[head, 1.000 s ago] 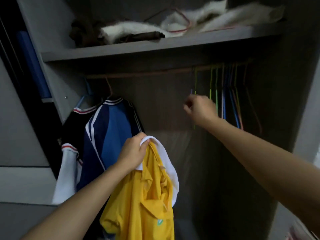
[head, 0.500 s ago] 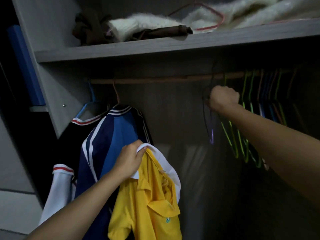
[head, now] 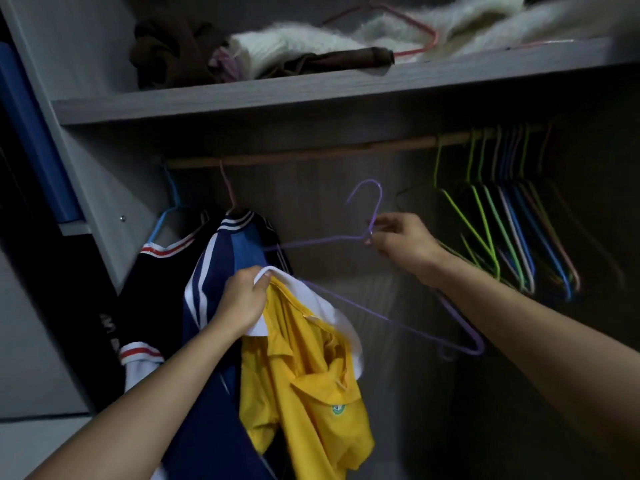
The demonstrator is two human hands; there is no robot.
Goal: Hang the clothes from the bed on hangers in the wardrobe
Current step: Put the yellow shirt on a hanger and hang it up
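My left hand (head: 242, 301) grips the white collar of a yellow polo shirt (head: 304, 382), which hangs down in front of the wardrobe. My right hand (head: 401, 242) pinches the neck of a purple wire hanger (head: 408, 323) just below its hook. The hanger is off the rail and tilted, its left end close to the shirt's collar. The wooden rail (head: 311, 152) runs under the shelf.
A blue-and-navy jersey (head: 225, 268) and a black jersey with red-white trim (head: 152, 278) hang at the rail's left. Several empty coloured hangers (head: 502, 223) crowd the right end. The grey shelf (head: 277, 91) above carries white fur, brown cloth and a pink hanger.
My right hand lifted the purple hanger off the rail and brought it left and down toward the shirt. My left hand kept holding the collar.
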